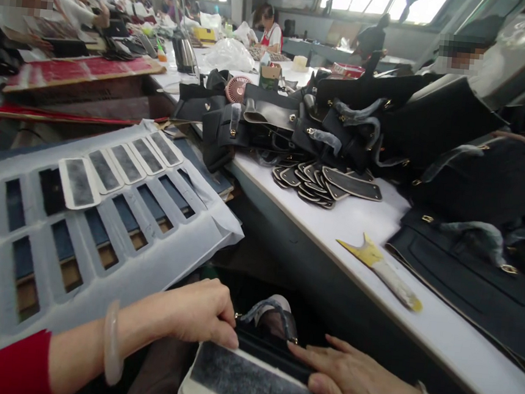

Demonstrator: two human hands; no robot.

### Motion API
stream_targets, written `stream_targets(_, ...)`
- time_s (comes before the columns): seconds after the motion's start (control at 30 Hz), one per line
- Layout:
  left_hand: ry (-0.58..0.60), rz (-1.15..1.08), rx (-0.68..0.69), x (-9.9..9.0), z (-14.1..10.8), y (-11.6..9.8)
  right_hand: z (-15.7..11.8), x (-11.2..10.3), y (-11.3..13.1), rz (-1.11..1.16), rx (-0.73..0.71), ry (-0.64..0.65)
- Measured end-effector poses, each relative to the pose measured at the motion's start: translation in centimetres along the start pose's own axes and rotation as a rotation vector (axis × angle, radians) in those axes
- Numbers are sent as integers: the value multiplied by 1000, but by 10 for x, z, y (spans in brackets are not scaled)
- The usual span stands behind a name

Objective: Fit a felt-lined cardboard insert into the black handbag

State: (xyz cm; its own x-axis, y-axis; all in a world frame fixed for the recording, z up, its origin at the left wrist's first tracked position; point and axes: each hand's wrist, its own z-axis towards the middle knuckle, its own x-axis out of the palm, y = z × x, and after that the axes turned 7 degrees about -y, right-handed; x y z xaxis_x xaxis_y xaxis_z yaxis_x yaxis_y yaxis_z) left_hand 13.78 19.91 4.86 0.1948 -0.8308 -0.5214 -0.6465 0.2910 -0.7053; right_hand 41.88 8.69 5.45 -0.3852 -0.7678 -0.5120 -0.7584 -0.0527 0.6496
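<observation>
Nearest on my feed, a white-bordered dark panel point(255, 380) lies against a black bag point(271, 352) whose edge my left hand point(204, 314) pinches, my right hand point(361, 377) resting along it, fingers loosely spread, with a yellow-ended tool point(382, 272), then heaped bags point(401, 129), beyond.

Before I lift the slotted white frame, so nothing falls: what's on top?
On the frame lie five white-bordered panels with dark centres. The black patch beside them is unclear; whatever the panels cover is hidden.
</observation>
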Motion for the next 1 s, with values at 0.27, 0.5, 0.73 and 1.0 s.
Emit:
stream_targets(0.27, -10, 77, 3, 0, 7, -4, 26, 7, 20, -13, -19, -73)
stream_targets(0.5, -53, 148, 44, 6, 12, -7, 51, 22, 28, 110, -124, -238)
stream_targets(0.73, -280, 98, 209, 48, -4, -47, 20, 33, -10, 629, 53, -867)
stream_targets(1.0, -279, 340, 426, 119, -4, -89, 26, 200, -34, 1719, 488, -1387)
